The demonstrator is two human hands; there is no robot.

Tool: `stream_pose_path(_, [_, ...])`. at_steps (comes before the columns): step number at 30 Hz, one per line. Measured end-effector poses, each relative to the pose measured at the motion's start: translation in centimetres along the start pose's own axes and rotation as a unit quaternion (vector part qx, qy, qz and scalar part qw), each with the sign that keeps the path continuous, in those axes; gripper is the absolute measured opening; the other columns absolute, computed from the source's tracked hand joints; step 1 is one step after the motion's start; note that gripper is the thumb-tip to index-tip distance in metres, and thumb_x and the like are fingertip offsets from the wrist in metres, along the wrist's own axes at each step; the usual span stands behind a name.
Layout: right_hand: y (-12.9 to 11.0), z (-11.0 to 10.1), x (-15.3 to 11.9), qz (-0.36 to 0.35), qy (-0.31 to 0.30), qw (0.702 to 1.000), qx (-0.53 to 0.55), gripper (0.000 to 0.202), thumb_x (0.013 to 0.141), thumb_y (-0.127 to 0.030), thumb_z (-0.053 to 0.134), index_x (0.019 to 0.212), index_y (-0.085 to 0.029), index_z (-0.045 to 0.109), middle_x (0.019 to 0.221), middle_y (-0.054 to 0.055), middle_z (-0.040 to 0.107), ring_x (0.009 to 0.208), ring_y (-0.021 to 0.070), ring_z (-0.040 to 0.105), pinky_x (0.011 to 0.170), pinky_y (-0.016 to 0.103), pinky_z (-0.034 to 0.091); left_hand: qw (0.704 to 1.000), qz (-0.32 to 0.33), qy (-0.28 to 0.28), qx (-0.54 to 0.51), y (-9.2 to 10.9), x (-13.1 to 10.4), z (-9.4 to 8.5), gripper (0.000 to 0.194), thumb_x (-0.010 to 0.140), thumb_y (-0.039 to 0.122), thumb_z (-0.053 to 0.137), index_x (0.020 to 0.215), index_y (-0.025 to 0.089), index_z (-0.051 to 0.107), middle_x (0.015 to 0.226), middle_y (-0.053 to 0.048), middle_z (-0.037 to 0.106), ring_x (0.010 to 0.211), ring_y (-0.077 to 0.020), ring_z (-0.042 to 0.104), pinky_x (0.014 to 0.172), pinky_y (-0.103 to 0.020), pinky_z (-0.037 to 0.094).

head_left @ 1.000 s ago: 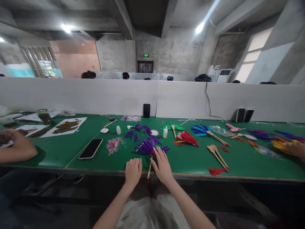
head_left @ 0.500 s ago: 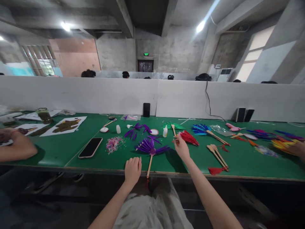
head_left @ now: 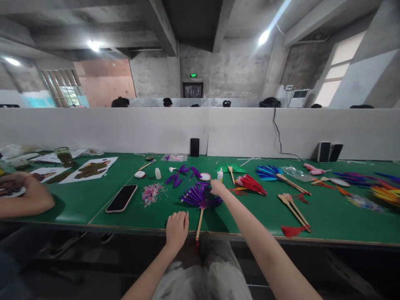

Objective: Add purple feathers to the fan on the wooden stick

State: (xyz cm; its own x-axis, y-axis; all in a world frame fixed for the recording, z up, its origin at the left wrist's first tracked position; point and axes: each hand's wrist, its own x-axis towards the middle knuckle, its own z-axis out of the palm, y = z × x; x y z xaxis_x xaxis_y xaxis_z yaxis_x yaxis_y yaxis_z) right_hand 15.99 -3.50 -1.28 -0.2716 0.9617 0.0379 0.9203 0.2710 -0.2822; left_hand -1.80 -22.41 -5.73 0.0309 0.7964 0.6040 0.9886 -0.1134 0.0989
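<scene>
My left hand rests at the table's front edge with its fingers curled, nothing seen in it. Just to its right lies a purple feather-like fan, its wooden handle pointing toward me. My right hand is over the fan's upper right side, fingers drawn together; what they hold, if anything, is hidden. Right behind that hand stands a small white bottle, with a small round white-rimmed disc to the left. Loose purple pieces lie behind the fan.
A phone and a pile of confetti-like bits lie to the left. Green, red and blue fans and wooden handles are on the right. Another person's arm rests at far left.
My right hand has moved left, from the green fan's handle beside the red fan to the purple fan and bottle. My left hand stays at the edge. The view has shifted slightly.
</scene>
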Motion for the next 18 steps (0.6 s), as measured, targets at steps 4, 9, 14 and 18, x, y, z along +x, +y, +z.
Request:
stream_pose_path(4, [-1.1, 0.1, 0.4, 0.019, -0.026, 0.999, -0.016, 0.032, 0.09, -0.031, 0.056, 0.118, -0.016, 0.055, 0.118, 0.009, 0.058, 0.099, 0.021, 0.06, 0.082, 0.041, 0.052, 1.0, 0.003, -0.005, 0.001, 0.0, 0.0, 0.0, 0.03, 0.095, 0.021, 0.035, 0.073, 0.019, 0.056, 0.07, -0.003, 0.061, 0.068, -0.0194, 0.054, 0.063, -0.031, 0.032])
stream_pose_path(9, [-0.4, -0.3, -0.3, 0.035, -0.033, 0.999, -0.017, 0.031, 0.09, -0.031, 0.056, 0.118, -0.016, 0.055, 0.118, 0.009, 0.058, 0.099, 0.0209, 0.06, 0.082, 0.041, 0.052, 1.0, 0.002, -0.008, -0.002, -0.1, 0.0, 0.0, 0.029, 0.094, 0.02, 0.036, 0.074, 0.019, 0.056, 0.069, -0.003, 0.061, 0.069, -0.0199, 0.054, 0.063, -0.031, 0.031])
stream_pose_path(14, [0.6, -1.0, -0.6, 0.043, -0.024, 0.999, 0.0, 0.031, 0.09, -0.031, 0.056, 0.118, -0.017, 0.055, 0.118, 0.009, 0.058, 0.099, 0.0207, 0.06, 0.082, 0.041, 0.052, 1.0, -0.003, -0.011, -0.005, -0.1, -0.1, 0.0, 0.031, 0.095, 0.021, 0.034, 0.074, 0.018, 0.057, 0.07, -0.003, 0.061, 0.069, -0.0201, 0.053, 0.064, -0.032, 0.031])
stream_pose_path(18, [1.0, -1.3, -0.5, 0.038, -0.031, 0.999, 0.011, 0.032, 0.09, -0.031, 0.056, 0.119, -0.016, 0.054, 0.119, 0.009, 0.057, 0.099, 0.0211, 0.06, 0.082, 0.042, 0.052, 1.0, -0.011, -0.021, -0.006, 0.1, -0.1, -0.1, 0.032, 0.095, 0.021, 0.033, 0.074, 0.019, 0.058, 0.071, -0.004, 0.061, 0.07, -0.0206, 0.053, 0.065, -0.033, 0.031])
